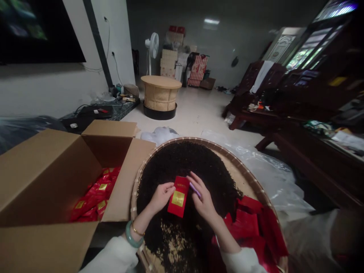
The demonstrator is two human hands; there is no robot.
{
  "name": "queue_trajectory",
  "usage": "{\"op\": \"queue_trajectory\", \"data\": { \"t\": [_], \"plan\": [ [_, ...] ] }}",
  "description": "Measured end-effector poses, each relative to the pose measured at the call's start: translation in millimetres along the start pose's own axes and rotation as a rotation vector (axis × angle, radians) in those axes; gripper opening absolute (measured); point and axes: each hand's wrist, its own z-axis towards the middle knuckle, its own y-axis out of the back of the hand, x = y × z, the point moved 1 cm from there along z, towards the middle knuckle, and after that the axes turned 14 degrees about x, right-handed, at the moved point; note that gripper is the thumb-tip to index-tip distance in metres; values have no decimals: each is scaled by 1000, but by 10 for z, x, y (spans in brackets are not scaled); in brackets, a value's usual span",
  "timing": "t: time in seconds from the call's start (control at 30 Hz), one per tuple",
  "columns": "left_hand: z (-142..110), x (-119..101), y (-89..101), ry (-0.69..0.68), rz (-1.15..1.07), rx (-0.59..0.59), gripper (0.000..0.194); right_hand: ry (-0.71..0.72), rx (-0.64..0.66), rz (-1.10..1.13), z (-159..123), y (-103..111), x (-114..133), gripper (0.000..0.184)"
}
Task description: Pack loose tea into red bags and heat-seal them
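Observation:
Above the tray, my left hand pinches the left edge of a flat red packet with a gold label. Against the packet's right edge is my right hand, its fingers around a slim light purple object whose kind I cannot make out. Beneath both hands, dark loose leaves, like tea, cover much of a round woven bamboo tray. More red packets lie flat in a pile at the tray's right side, partly behind my right forearm.
To the left, an open cardboard box holds several filled red packets. Clear plastic sheeting lies right of the tray. Farther off stand a round woven basket, a white fan and dark wooden furniture.

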Motion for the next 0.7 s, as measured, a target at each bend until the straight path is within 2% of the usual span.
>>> {"op": "queue_trajectory", "data": {
  "t": [0.07,0.17,0.37,0.43,0.5,0.57,0.7],
  "plan": [
    [5,29,-14,-21,114,-19,38,-24,-81,-81,28,48,28,56],
    [6,57,-40,-38,221,-28,37,48,-119,-261,50,46,69,49],
    [3,67,-54,-17,173,13,39,169,-204,-534,-36,-96,52,50],
    [3,72,-61,-5,145,27,39,176,-252,-563,-66,-122,42,43],
    [0,85,-68,21,144,34,40,171,-297,-566,-82,-129,46,28],
    [-2,99,-71,40,183,29,40,177,-275,-539,-81,-116,63,12],
    [5,83,-53,18,230,-1,38,157,-126,-379,-60,-27,97,20]
  ]
}}
